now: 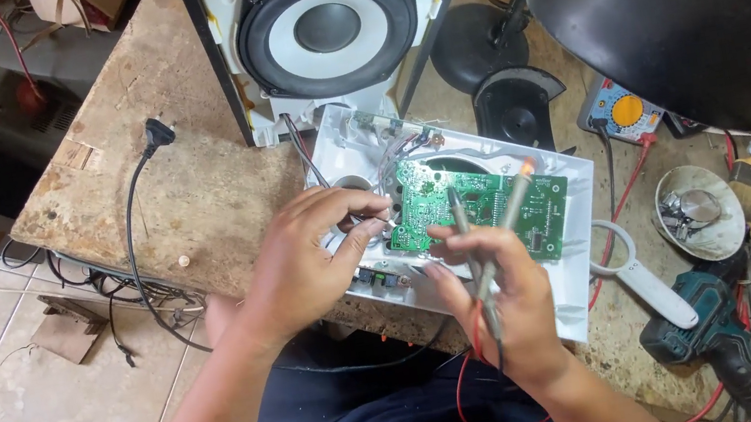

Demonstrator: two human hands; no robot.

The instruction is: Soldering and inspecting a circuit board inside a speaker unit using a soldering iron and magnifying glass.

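A white plastic housing [578, 294] lies open on the bench [200, 183], holding a green circuit board [481, 209] near its middle. The left hand [308, 262] rests on the housing's left side, fingers [350, 207] curled and pinching at the board's left edge. The right hand [501, 306] grips two meter probes [488, 223] together, fingers closed around them, tips on the board. Behind stands a white speaker box [326, 28]; a round dish [698, 215] of metal parts, a cordless drill [717, 338] and a black lamp shade [694, 0] crowd the right. Tiled floor [14, 399] lies left.
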